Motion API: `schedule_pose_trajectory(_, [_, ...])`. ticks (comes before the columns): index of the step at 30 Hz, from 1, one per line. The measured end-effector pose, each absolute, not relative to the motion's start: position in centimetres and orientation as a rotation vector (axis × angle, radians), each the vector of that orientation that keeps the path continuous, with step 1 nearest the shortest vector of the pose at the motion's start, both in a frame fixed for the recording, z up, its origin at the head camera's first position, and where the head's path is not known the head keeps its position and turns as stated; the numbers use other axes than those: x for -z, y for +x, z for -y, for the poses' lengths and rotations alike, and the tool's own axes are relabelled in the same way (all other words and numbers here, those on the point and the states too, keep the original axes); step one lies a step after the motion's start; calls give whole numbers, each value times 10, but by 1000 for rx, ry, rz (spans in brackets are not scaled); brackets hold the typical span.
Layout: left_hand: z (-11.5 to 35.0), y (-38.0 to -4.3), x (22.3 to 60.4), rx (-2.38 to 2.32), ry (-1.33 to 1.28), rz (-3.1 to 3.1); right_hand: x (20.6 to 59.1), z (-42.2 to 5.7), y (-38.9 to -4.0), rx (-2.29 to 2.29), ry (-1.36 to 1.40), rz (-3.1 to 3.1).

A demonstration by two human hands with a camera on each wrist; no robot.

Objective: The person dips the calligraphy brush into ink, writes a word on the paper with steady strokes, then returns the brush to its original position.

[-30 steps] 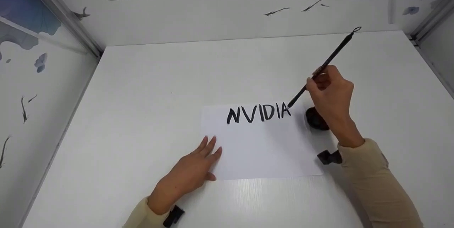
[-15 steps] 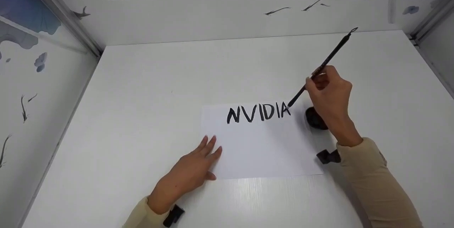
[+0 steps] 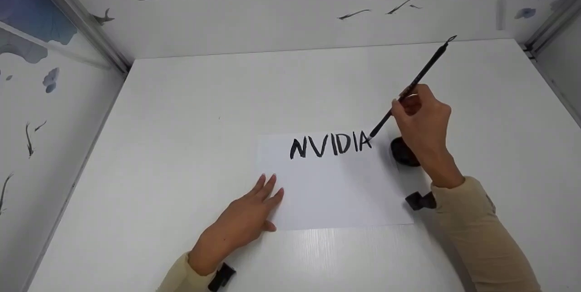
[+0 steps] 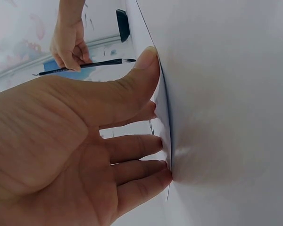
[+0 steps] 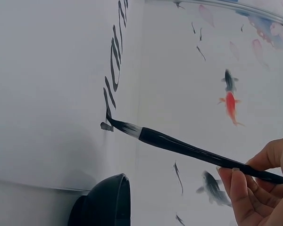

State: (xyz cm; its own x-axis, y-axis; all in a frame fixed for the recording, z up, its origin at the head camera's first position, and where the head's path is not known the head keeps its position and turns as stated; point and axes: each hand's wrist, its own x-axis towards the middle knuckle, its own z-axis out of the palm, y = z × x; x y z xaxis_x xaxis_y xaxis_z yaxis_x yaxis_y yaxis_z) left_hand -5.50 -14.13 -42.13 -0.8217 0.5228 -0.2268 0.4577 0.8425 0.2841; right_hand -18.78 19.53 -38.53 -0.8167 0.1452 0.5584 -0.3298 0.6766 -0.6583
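In the head view, a white sheet of paper (image 3: 336, 196) bears the brushed black letters "NVIDIA" (image 3: 321, 146) along its upper part. My right hand (image 3: 424, 119) pinches a dark writing brush (image 5: 179, 146) midway along its handle. The brush leans up to the right, and its bristle tip (image 5: 114, 119) meets the paper at the last letter, A. My left hand (image 3: 240, 219) rests on the sheet's lower left edge, fingers extended and spread, thumb (image 4: 146, 59) by the near corner. A dark round bowl (image 5: 104, 202) stands beside the paper's right edge, partly hidden by my right hand in the head view.
The white table (image 3: 190, 128) meets a back wall (image 3: 281, 19) and a left wall (image 3: 27, 101), both painted with fish and plants. A black wrist camera mount (image 3: 420, 201) sticks out from the right sleeve, another mount (image 3: 222, 277) from the left sleeve.
The upper end of the brush has tilted slightly left, and its tip has crept a little to the right across the A. My left hand stays in place on the paper.
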Motion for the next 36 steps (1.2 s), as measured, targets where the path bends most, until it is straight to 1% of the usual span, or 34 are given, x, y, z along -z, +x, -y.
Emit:
schedule_pose_trajectory(28, [144, -53, 423, -361, 772, -2745, 384, -198, -185, -1042, 158, 2306])
schedule_pose_trajectory(32, [143, -54, 423, -353, 769, -2744, 375, -198, -181, -1032, 160, 2274])
schedule_pose_trajectory(36, [143, -55, 423, -334, 775, -2748, 354, -199, -173, -1065, 161, 2196])
